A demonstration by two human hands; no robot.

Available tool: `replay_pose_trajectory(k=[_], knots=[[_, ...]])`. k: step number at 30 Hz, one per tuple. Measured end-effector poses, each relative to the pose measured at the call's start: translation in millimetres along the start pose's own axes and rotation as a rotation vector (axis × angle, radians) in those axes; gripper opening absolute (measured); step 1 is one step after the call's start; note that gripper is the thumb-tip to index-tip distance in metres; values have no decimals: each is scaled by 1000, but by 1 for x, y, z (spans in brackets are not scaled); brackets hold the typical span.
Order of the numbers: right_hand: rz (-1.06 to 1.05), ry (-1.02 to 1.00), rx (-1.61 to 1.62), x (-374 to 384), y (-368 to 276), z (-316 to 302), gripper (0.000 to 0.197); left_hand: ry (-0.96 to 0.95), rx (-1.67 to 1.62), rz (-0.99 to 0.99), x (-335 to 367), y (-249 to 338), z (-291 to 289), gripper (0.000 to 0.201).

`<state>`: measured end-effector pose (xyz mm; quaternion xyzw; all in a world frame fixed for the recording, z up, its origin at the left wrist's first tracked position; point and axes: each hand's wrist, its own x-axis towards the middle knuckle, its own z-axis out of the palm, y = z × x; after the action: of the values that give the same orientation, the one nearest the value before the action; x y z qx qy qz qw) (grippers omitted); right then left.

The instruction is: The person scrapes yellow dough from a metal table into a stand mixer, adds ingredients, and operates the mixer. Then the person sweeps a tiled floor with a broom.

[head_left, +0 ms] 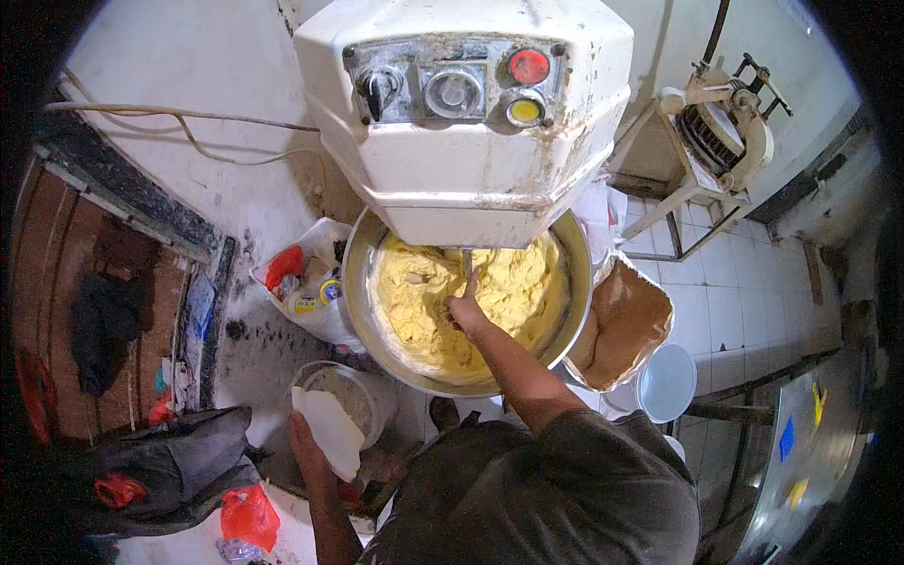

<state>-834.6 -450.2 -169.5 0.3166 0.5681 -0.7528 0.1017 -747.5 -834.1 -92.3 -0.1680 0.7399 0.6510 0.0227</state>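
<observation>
A large metal mixer bowl point(355, 311) holds soft yellow dough point(414, 315). My right hand point(465, 306) reaches into its middle, at the dough beside the upright metal bar point(467, 261). One finger is stretched out and the others are bent; I see nothing held in it. Low on the left, my left hand point(303, 441) grips a flat, stiff white piece point(330, 431), perhaps a plastic scraper, by its outer edge. That piece is tilted in front of a whitish bucket point(381, 407) and covers part of its mouth. Most of my left fingers are hidden beneath it.
The white mixer head point(461, 169), with knob and buttons, overhangs the bowl. Right of the bowl stand an open paper sack point(631, 325) and a pale bucket point(667, 381). A bag of packages point(306, 282) sits left. A machine on a stand point(720, 141) is far right.
</observation>
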Motion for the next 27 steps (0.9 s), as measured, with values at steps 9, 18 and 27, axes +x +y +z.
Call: replay_pose_trajectory(k=[9,18,27], knots=[[-82,60,236,-54,-24,-72,55,-73,-56,-63,2,20,29,52],[-289,-94,410,-102,-64,-97,61,-170,25,-12,-19,76,84,52],[-341,-167,329,-99,-58,-111,56,-164,15,-13,-9,60,85,51]])
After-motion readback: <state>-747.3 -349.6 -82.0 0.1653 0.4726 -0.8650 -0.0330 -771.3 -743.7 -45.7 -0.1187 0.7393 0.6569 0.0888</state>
